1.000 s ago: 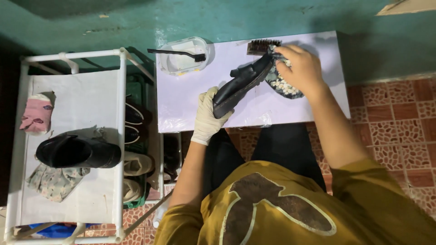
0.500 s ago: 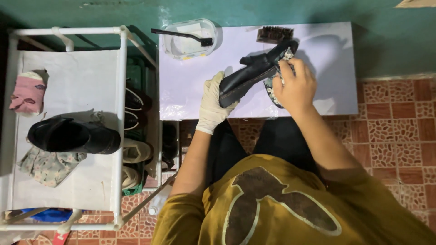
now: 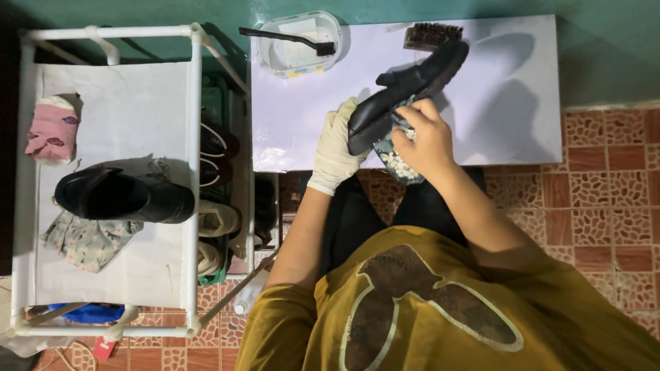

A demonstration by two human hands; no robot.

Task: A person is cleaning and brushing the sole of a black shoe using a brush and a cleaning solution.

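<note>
Left hand (image 3: 335, 148), gloved, grips my black shoe (image 3: 405, 93) at twelve o'clock over the white table (image 3: 509, 89), steadying it while right hand (image 3: 426, 137) presses a patterned cloth (image 3: 393, 156) against it.

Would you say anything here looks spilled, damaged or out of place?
Nothing stands out. The gloved left hand holds the black shoe, the bare right hand presses a patterned cloth to it, and the small brush lies across its container.

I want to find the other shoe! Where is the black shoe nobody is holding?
In the head view, the second black shoe lies on the white rack at the left, between a pink cloth and a flowery cloth.
</note>
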